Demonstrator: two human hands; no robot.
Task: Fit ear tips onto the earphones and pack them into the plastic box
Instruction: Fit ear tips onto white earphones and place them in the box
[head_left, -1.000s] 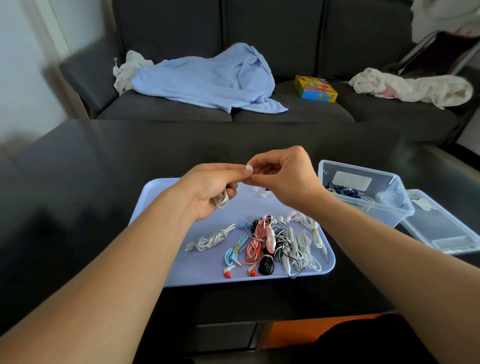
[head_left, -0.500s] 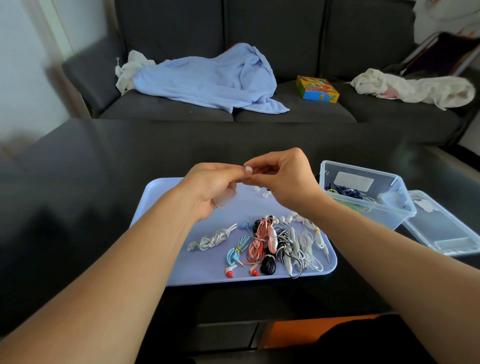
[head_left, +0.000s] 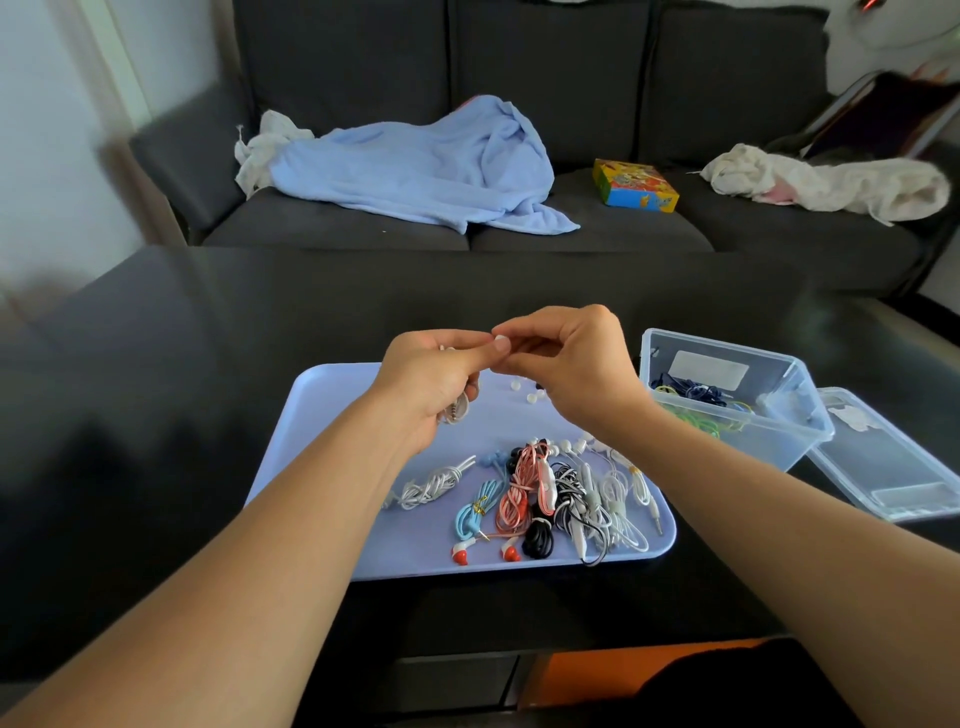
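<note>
I see left hand (head_left: 431, 384) gripping coiled white earphones (head_left: 457, 413), right hand (head_left: 566, 358) fingers (head_left: 511, 345) pinching white ear tip (head_left: 501, 343), bundled earphones on tray (head_left: 322, 441) below, plastic box (head_left: 727, 400) to the right

A tray (head_left: 322, 441) sits on the tabletop (head_left: 156, 415) in front of the person, with a row of coiled earphones (head_left: 540, 499) along its near side and loose ear tips (head_left: 524, 391) toward its far side. Both hands, the left hand (head_left: 436, 384) and the right hand (head_left: 571, 364), meet above the tray. Right of the tray stands the box (head_left: 737, 410) with earphones inside, and its lid (head_left: 893, 457) lies further right. Behind the tabletop is a sofa (head_left: 571, 228) carrying a blanket (head_left: 415, 166).
</note>
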